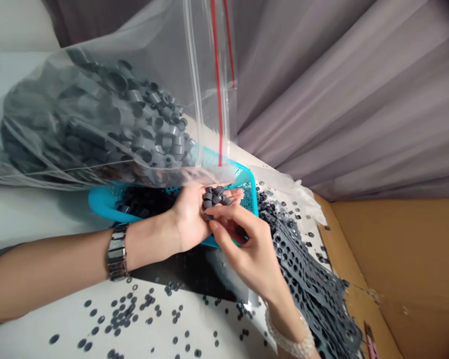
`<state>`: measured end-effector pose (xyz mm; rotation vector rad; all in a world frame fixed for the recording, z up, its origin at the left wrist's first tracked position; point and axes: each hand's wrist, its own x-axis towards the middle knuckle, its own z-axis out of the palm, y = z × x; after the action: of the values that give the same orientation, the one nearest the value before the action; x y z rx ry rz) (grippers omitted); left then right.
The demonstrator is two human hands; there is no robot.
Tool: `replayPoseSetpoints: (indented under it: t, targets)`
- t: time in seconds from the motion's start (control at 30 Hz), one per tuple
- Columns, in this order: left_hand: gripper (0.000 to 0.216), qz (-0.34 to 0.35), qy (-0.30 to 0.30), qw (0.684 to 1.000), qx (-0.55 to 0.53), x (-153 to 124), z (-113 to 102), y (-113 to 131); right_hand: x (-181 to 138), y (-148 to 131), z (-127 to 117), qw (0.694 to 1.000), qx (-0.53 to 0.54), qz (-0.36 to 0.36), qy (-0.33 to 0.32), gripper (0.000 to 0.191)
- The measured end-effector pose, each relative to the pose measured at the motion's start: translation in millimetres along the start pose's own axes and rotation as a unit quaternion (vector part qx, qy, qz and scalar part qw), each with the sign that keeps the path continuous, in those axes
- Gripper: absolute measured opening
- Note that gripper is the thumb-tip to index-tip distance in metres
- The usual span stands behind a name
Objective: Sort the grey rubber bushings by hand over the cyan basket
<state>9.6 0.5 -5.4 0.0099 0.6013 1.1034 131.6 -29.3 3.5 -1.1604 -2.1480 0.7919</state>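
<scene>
I have rings [208, 203] piled on the palm-up, unclenched left hand [190, 222], above the basket [255, 199]; right hand [249, 249] pinches one ring [208, 217]. Judging by looks: light, stiffish, prone to roll. Grip across outer wall, lightly.

Workshop: punched sheets [311, 271], bagged rings [129, 112]
</scene>
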Motion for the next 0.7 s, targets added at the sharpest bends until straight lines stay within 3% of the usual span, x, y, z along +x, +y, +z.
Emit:
replayPoseSetpoints:
  t: [0.2,0.3,0.5,0.7]
  targets:
    - [0.04,-0.01,-0.016,1.0,-0.009,-0.2,-2.0,0.8,-0.4,0.9,-7.3,0.998,0.031,0.021,-0.057,0.012]
    - [0.04,-0.008,-0.018,1.0,-0.006,-1.2,-2.0,1.6,0.1,1.8,-4.9,0.998,0.037,0.025,-0.047,0.006]
    - [0.041,0.003,-0.02,1.0,0.006,-6.1,1.5,3.4,0.1,3.0,-1.5,0.998,0.036,0.026,-0.039,0.018]
    - [0.041,0.016,-0.038,0.999,-0.003,-4.8,1.4,0.8,2.1,1.9,1.4,0.997,0.011,0.069,0.015,0.019]
